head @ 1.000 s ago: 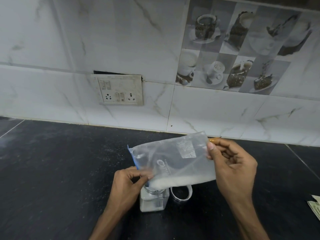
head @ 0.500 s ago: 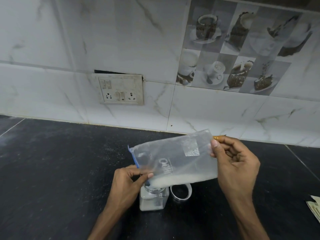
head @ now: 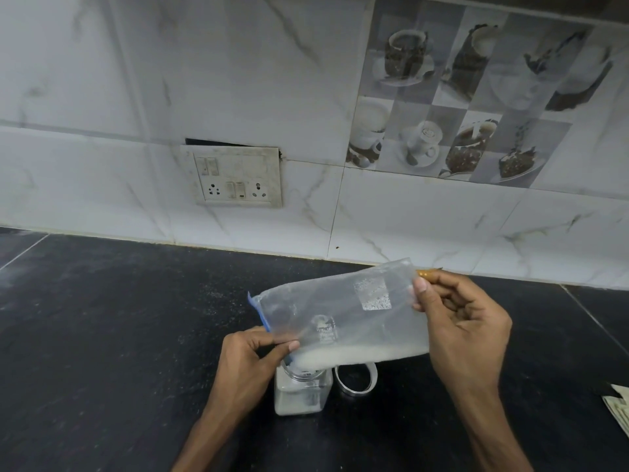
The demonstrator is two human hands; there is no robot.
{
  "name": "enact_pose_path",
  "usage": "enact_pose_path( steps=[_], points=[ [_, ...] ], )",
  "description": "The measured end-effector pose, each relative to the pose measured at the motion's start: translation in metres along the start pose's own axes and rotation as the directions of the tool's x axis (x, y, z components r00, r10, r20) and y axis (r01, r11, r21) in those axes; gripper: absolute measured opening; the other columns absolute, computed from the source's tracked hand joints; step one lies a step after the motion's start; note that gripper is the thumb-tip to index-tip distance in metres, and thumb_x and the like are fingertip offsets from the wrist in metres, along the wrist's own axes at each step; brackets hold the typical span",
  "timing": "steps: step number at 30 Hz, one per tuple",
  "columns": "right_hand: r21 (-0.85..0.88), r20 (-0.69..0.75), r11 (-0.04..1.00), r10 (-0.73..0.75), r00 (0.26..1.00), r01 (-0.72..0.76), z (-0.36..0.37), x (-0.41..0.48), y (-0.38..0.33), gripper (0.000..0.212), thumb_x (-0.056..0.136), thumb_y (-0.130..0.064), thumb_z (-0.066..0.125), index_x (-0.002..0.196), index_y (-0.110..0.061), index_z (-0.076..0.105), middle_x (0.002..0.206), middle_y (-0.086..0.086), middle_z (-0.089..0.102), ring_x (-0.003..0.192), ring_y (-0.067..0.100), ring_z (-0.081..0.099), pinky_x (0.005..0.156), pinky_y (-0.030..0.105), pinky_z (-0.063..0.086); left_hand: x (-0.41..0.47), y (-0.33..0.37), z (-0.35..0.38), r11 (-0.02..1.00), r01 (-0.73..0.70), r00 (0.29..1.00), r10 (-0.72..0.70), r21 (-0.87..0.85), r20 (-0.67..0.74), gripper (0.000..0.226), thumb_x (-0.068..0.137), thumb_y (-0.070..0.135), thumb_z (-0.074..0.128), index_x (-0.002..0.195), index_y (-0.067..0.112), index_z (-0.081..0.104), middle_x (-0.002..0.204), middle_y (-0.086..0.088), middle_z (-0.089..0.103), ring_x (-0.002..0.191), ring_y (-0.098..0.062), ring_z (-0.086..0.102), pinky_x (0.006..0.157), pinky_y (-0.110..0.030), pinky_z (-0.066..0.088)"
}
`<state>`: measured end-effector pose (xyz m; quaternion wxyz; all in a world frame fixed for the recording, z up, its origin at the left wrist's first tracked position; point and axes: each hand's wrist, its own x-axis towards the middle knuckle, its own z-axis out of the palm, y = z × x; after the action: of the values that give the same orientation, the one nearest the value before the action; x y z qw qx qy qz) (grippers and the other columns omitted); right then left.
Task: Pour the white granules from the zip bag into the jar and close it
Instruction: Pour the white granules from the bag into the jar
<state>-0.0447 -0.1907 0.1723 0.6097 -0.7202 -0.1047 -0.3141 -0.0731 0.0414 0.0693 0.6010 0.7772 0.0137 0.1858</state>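
A home kitchen. Dark stone counter (head: 102,335) along a wall of white tiles (head: 238,80). Picture tiles (head: 459,97) with cups and cake. Switch plate (head: 238,177) with plug holes set in the wall above the counter.

Clear zip bag (head: 340,315), blue-edged mouth tilted down-left over the jar (head: 303,390). White granules (head: 357,354) banked along bag's lower edge. Jar clear, square-sided, upright, open, partly filled. Lid (head: 356,378) just right of jar.
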Motion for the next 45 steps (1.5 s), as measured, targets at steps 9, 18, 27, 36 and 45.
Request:
enact_pose_path(
  steps=[9,18,27,36,45],
  points=[
    [-0.010,0.000,1.000,-0.028,1.000,0.028,0.003,-0.003,-0.001,0.015,0.085,-0.020,0.070,0.094,-0.032,0.070,0.086,-0.013,0.075,0.070,0.005,0.071,0.067,0.012,0.057,0.000,-0.001,0.001,1.000,-0.007,1.000,0.007,0.006,0.012,0.044,0.076,0.005,0.083,0.073,0.049,0.078,0.082,0.025,0.078,0.081,0.007,0.073,0.071,-0.004,0.052],
    [0.016,0.017,1.000,-0.022,1.000,0.022,0.005,-0.003,-0.002,0.015,0.085,-0.015,0.071,0.094,-0.028,0.071,0.089,-0.009,0.075,0.070,0.004,0.071,0.066,0.011,0.055,0.000,-0.002,0.000,1.000,0.000,1.000,0.000,-0.005,-0.002,0.044,0.076,0.003,0.083,0.075,0.047,0.079,0.082,0.024,0.078,0.081,0.007,0.074,0.071,-0.004,0.052],
    [-0.002,0.027,1.000,-0.031,0.999,0.031,0.011,-0.006,0.000,0.018,0.086,-0.013,0.071,0.094,-0.029,0.070,0.089,-0.008,0.074,0.070,0.004,0.071,0.067,0.012,0.056,0.000,-0.007,0.000,1.000,0.017,1.000,-0.017,-0.018,0.007,0.040,0.076,0.004,0.083,0.077,0.044,0.080,0.084,0.021,0.079,0.082,0.004,0.075,0.071,-0.005,0.053],
    [-0.055,0.282,0.998,0.046,0.958,-0.032,0.000,-0.003,0.012,0.047,0.073,-0.002,0.084,0.101,-0.037,0.070,0.103,-0.017,0.073,0.090,0.006,0.073,0.078,0.015,0.058,0.000,-0.008,-0.002,0.999,0.033,0.999,-0.033,-0.021,0.013,0.037,0.077,0.005,0.082,0.078,0.043,0.081,0.084,0.020,0.080,0.082,0.003,0.075,0.072,-0.007,0.055],
    [-0.314,0.288,0.946,0.016,0.958,0.079,-0.014,0.000,0.019,0.006,0.088,-0.023,0.070,0.095,-0.023,0.069,0.087,-0.017,0.072,0.084,0.000,0.069,0.064,0.016,0.056,0.000,-0.010,-0.001,1.000,0.025,1.000,-0.025,0.002,0.009,0.044,0.076,0.005,0.084,0.070,0.047,0.078,0.080,0.025,0.078,0.079,0.006,0.074,0.070,-0.005,0.054]
  ],
)
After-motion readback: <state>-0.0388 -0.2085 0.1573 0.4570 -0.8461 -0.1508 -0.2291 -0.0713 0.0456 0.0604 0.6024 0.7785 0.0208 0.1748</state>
